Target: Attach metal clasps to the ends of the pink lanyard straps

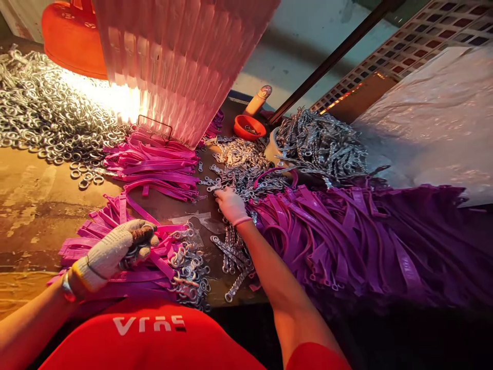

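My left hand (119,249), in a dirty, worn work glove, is curled above a bundle of pink straps (154,257). Small metal pieces (130,259) show under its fingers; their exact kind is unclear. Metal rings and links (188,275) lie at the right ends of those straps. My right hand (231,204), in a thin pale glove, reaches to the near edge of a heap of silvery metal links (246,177). Its fingertips are pinched at a small metal link (213,188). Loose metal strips (233,252) lie just below that hand.
A large heap of metal rings (50,108) spreads under an orange lamp (73,41). Beside a ribbed plastic sheet (173,61) lie more pink straps (154,164). Purple straps (327,231) cover the right side. A full tub of metal strips (321,144) and an orange bowl (249,127) stand behind.
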Motion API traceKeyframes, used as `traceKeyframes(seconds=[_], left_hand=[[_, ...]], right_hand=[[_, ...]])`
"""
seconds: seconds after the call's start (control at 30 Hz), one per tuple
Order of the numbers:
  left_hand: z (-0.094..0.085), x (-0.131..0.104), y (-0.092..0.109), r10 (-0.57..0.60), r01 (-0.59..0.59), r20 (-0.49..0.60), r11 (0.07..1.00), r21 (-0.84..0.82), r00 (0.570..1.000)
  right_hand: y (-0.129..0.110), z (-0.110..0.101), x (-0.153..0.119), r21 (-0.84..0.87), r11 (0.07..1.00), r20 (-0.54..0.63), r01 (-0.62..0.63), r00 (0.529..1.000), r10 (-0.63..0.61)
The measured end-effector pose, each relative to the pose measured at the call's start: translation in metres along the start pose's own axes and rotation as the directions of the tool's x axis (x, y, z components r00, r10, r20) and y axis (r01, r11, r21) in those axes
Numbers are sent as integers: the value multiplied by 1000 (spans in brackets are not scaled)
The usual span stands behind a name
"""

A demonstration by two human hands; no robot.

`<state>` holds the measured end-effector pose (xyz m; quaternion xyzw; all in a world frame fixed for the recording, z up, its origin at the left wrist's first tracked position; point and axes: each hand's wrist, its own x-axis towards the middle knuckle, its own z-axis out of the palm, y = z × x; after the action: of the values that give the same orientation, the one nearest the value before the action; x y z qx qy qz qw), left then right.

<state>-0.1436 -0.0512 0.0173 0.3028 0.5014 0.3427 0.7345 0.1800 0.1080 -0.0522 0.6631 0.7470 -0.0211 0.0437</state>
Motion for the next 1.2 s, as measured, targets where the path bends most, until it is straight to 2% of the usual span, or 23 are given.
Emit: traceKeyframes(seconds=[0.13,0.23,0.3,0.37,0.4,0.47,0.5,0.57,0.63,0.7,0.8,1.03,1.1,1.2], left_hand=[[-4,1,-6,66,-83,70,954,290,995],[-5,2,-2,30,-37,33,971,238,999],[-2,3,2,-9,8,8,993,119,1000],[1,3,3,-27,26,17,998,53,999],[3,3,3,-32,30,32,998,53,999],[6,2,1,-32,26,70,995,93,997],[6,1,-1,-25,16,81,993,115,996],[6,1,-3,11,-24,87,989,147,996],[4,0,-5,50,-63,83,984,165,995],[0,-1,-6,63,-75,80,984,163,995],[-4,-1,-8,71,-78,60,987,138,996],[0,1,-7,0,-4,45,994,110,999],[3,1,-6,-17,11,48,992,129,999],[5,2,-7,-34,21,75,987,160,997]], right_hand=[[-18,-12,-29,91,996,-51,18,999,-13],[-41,-26,-62,217,965,-113,145,986,-123],[-59,-34,-84,397,861,-199,319,945,-258],[-76,-39,-100,531,696,-285,483,876,-390],[-84,-40,-105,558,633,-295,536,842,-452],[-97,-39,-109,563,605,-234,563,811,-536],[-102,-39,-108,575,612,-192,543,817,-544],[-108,-39,-106,659,610,-132,439,867,-481],[-111,-42,-104,785,553,-59,278,923,-379],[-111,-48,-103,875,471,49,113,947,-317],[-111,-55,-106,914,405,164,-35,943,-288],[-112,-57,-120,936,317,239,-151,935,-261],[-111,-53,-125,917,370,249,-147,937,-246],[-109,-47,-135,792,609,103,42,974,-201]])
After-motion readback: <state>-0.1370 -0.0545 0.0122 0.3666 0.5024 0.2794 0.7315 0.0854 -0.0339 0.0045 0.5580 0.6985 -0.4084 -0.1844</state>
